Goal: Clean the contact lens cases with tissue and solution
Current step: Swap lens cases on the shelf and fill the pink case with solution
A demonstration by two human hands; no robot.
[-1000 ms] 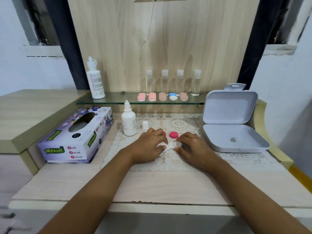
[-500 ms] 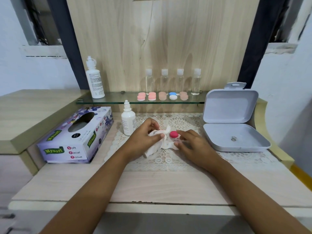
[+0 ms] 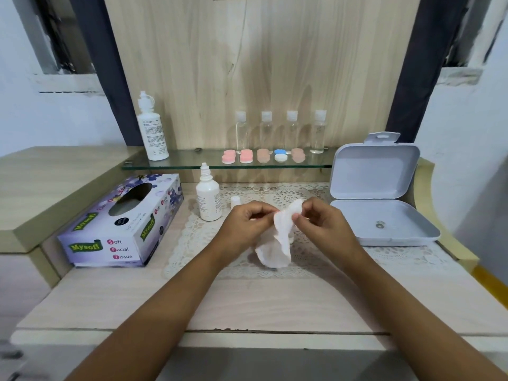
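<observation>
1. Two pale walls flank a tall wood-grain panel behind a light wooden desk. A white lace mat covers the desk's middle.
2. A narrow glass shelf runs along the panel's foot. On it stand a tall white bottle at the left and four clear bottles in a row. In front of those is a line of contact lens cases: pink, peach, and one blue and white.
3. On the desk, a purple tissue box lies at the left. Near it, to the right, stands the solution bottle, with a small white cap beside it. An open grey box sits at the right, its lid upright.
4. Your forearms reach in from the bottom edge. Your hands meet above the mat, between the solution bottle and the grey box, and hide the lace behind them.
5. Your left hand pinches one upper edge of a white tissue, and your right hand pinches the other with thumb and forefinger. The tissue hangs crumpled between them. Whether a case lies inside it cannot be told.
</observation>
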